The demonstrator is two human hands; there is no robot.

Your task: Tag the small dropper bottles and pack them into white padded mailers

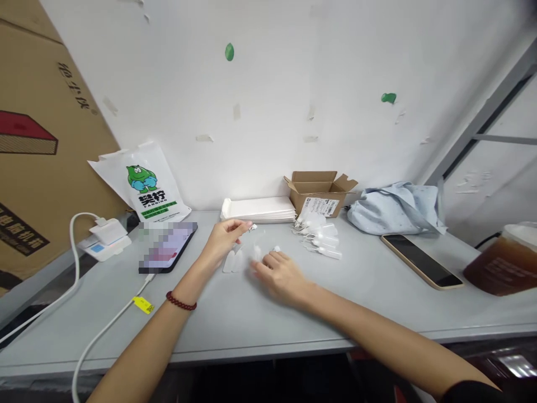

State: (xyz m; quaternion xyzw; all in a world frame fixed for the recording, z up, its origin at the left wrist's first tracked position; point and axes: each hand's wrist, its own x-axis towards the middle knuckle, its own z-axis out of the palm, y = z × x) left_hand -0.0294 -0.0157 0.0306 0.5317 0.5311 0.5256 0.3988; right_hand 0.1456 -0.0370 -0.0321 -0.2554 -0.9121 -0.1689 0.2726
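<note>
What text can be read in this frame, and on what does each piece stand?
"樊柠" and "FANNING": white bag; its green strip is too small to read.
"绝尘", third character uncertain, then "®": large cardboard box.
"电脑机", apparently, rest unclear: that box's dark band.
Too small or blurred: small carton's label, brown drink cup, yellow cable tag.
Pixelated: left phone's screen.
</note>
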